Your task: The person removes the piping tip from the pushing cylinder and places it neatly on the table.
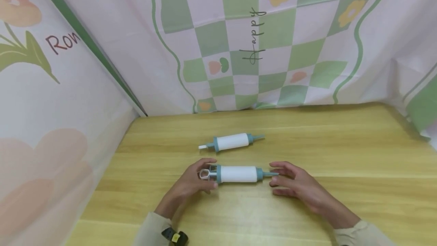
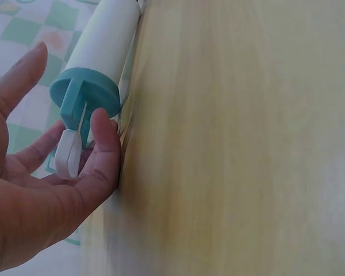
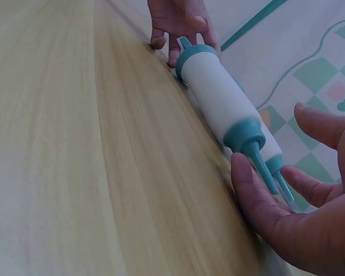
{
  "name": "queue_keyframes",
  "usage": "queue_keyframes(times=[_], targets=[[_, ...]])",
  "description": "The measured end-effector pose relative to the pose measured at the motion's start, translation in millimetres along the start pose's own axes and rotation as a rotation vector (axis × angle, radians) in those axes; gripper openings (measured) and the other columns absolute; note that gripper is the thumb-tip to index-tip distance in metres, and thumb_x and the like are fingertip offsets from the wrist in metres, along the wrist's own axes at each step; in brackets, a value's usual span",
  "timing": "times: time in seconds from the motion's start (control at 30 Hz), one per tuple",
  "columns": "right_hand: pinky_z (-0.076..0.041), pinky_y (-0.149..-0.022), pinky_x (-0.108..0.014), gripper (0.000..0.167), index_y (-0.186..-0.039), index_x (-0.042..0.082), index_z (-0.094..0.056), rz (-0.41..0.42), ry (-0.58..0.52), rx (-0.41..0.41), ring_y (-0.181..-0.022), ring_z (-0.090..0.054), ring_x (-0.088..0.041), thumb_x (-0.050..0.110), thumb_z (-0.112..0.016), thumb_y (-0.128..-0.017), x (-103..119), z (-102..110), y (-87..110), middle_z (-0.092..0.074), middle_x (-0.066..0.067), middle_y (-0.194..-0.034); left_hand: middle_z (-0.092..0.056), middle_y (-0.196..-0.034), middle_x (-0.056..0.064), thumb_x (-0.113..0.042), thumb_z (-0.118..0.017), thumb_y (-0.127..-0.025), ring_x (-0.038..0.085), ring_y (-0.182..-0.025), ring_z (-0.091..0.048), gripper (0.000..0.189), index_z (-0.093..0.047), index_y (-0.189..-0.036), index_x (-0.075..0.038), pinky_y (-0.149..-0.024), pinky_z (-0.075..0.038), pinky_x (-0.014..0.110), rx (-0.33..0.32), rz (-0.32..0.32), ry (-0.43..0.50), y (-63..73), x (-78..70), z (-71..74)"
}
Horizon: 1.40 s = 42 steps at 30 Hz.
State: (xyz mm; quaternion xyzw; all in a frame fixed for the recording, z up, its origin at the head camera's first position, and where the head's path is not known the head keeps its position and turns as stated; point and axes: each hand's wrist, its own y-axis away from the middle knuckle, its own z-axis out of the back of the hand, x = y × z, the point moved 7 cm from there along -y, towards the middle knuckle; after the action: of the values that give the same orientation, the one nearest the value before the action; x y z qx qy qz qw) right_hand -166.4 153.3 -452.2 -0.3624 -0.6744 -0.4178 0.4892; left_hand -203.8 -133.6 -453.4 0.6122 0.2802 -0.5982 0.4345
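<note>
Left grip, right grip unclenched around ends of near syringe; second syringe beyond; cloth behind table.

Head view: at 1 o'clock, the word "Happy" stands sideways on the checkered fabric; at 10 o'clock, "Ron" marks the flower-printed fabric.

Left wrist view: front tube cut off at 11 o'clock, my left hand at 9. Right wrist view: my right hand cut at 4, back tube mostly hidden. Head view: my sleeves cropped, 7 and 4–5.
</note>
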Motion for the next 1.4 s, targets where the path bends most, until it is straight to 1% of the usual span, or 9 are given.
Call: queue_keyframes(times=[0.17,0.3,0.43,0.7,0.9,1.0,1.2,1.33,1.4], targets=[[-0.054,-0.092,-0.043,0.067,-0.149,-0.011,-0.025,0.0,-0.002,0.003,-0.11,-0.059,-0.033,0.009,-0.064,-0.098,0,-2,-3.7,-0.034,-0.033,-0.143,-0.051,-0.136,0.017,-0.003,-0.083,-0.079,0.027,-0.102,-0.054,0.073,-0.051,-0.144,-0.009,-0.067,-0.056,0.036,-0.039,0.01,-0.063,-3.4,0.1,1.4],[-0.054,-0.092,-0.044,0.068,-0.148,-0.011,-0.026,0.006,-0.004,0.008,-0.111,-0.058,-0.034,0.009,-0.065,-0.097,-1,-3,-5.3,-0.033,-0.033,-0.143,-0.053,-0.132,0.014,-0.003,-0.084,-0.077,0.023,-0.091,-0.053,0.073,-0.052,-0.143,-0.009,-0.063,-0.054,0.033,-0.054,0.026,-0.081,-4.3,0.4,1.4],[-0.054,-0.092,-0.045,0.067,-0.148,-0.011,-0.027,0.02,-0.003,0.016,-0.11,-0.059,-0.034,0.007,-0.066,-0.096,-3,-5,-8.0,-0.034,-0.033,-0.142,-0.054,-0.132,0.014,-0.002,-0.083,-0.078,0.022,-0.086,-0.054,0.071,-0.053,-0.141,-0.008,-0.061,-0.053,0.033,-0.055,0.03,-0.082,-5.3,0.0,1.2],[-0.055,-0.089,-0.045,0.069,-0.147,-0.011,-0.03,0.018,-0.011,0.013,-0.105,-0.06,-0.029,0.002,-0.07,-0.092,-7,-14,-15.7,-0.04,-0.03,-0.134,-0.057,-0.128,0.014,-0.003,-0.082,-0.078,0.022,-0.086,-0.058,0.065,-0.056,-0.137,-0.007,-0.062,-0.053,0.032,-0.048,0.037,-0.096,-7.9,-0.6,0.5],[-0.056,-0.087,-0.044,0.069,-0.146,-0.012,-0.032,0.018,-0.003,-0.005,-0.102,-0.06,-0.027,-0.001,-0.071,-0.09,-5,-18,-19.5,-0.041,-0.03,-0.133,-0.06,-0.12,0.014,-0.003,-0.083,-0.078,0.022,-0.086,-0.058,0.063,-0.058,-0.136,-0.005,-0.062,-0.051,0.031,-0.055,0.021,-0.147,-9.8,-2.6,2.4],[-0.057,-0.085,-0.043,0.067,-0.145,-0.012,-0.034,0.009,0.005,-0.024,-0.099,-0.061,-0.027,-0.003,-0.07,-0.089,-6,-19,-21.3,-0.043,-0.03,-0.132,-0.061,-0.117,0.013,-0.003,-0.084,-0.078,0.022,-0.088,-0.06,0.063,-0.058,-0.135,-0.004,-0.065,-0.052,0.031,-0.058,0.011,-0.163,-11.3,-3.2,3.8],[-0.059,-0.079,-0.042,0.061,-0.142,-0.012,-0.038,-0.007,0.032,-0.073,-0.095,-0.064,-0.028,-0.005,-0.068,-0.09,-6,-19,-24.9,-0.048,-0.028,-0.128,-0.063,-0.115,0.011,-0.003,-0.084,-0.076,0.022,-0.096,-0.059,0.059,-0.061,-0.131,-0.003,-0.078,-0.051,0.032,-0.072,-0.011,-0.185,-13.4,-4.1,5.0],[-0.06,-0.075,-0.041,0.056,-0.14,-0.012,-0.041,-0.019,0.042,-0.113,-0.092,-0.065,-0.029,-0.006,-0.067,-0.09,-6,-20,-26.5,-0.052,-0.027,-0.125,-0.064,-0.115,0.009,-0.004,-0.084,-0.077,0.021,-0.099,-0.058,0.053,-0.064,-0.127,-0.003,-0.082,-0.05,0.031,-0.085,-0.034,-0.228,-15.9,-4.7,4.3],[-0.06,-0.074,-0.04,0.053,-0.138,-0.012,-0.043,-0.028,0.045,-0.137,-0.089,-0.066,-0.029,-0.007,-0.067,-0.091,-6,-20,-27.3,-0.053,-0.026,-0.122,-0.065,-0.114,0.009,-0.005,-0.084,-0.078,0.02,-0.098,-0.058,0.051,-0.065,-0.125,-0.003,-0.08,-0.05,0.03,-0.088,-0.043,-0.246,-17.3,-4.3,3.5]])
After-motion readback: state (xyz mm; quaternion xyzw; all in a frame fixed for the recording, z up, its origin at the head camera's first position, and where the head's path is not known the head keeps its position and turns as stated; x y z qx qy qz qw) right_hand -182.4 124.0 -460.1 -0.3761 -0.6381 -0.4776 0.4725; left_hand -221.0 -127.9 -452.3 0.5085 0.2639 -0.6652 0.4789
